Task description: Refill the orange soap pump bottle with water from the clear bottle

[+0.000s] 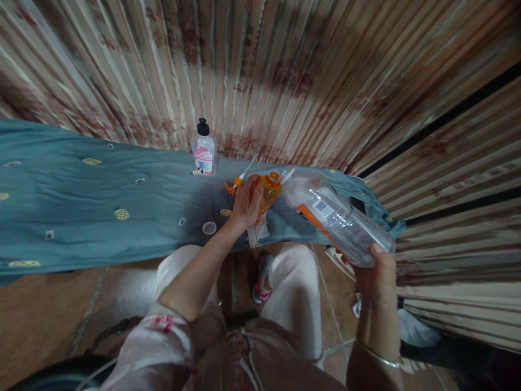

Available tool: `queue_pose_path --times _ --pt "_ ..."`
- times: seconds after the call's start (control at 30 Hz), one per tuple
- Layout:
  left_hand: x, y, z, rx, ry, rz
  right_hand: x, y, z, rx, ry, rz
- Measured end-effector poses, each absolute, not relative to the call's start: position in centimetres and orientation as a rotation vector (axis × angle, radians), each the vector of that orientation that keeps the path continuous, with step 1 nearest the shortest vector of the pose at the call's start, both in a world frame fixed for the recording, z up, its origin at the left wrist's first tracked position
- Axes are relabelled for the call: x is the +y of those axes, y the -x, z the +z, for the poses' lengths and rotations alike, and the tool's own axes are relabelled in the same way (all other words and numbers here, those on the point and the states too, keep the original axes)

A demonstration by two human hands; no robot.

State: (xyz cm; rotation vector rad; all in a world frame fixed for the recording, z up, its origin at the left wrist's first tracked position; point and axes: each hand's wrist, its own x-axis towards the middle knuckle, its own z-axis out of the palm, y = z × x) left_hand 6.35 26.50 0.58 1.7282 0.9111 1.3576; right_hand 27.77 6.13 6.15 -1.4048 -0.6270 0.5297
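My left hand (245,205) is closed around a small orange bottle (269,191) that stands on the blue-grey cloth (81,212). My right hand (376,269) grips the base of a large clear plastic bottle (337,217), tilted so that its neck points at the mouth of the orange bottle. A scrap of white tissue (258,231) hangs under my left hand. An orange pump nozzle with a thin tube (236,184) lies on the cloth just behind the orange bottle. A small white cap (209,228) lies to the left of my wrist.
A clear bottle with a black pump and pink label (203,149) stands at the back of the cloth, against the patterned curtain (285,65). The cloth-covered surface stretches far to the left. My knees in white trousers and a tiled floor lie below.
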Motion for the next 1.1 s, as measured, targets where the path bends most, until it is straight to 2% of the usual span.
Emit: queue_pose_path --times 1.1 --pt "26.5 -6.28 0.58 0.916 -1.744 1.351 6.03 -27.89 6.66 -0.686 1.394 0.501"
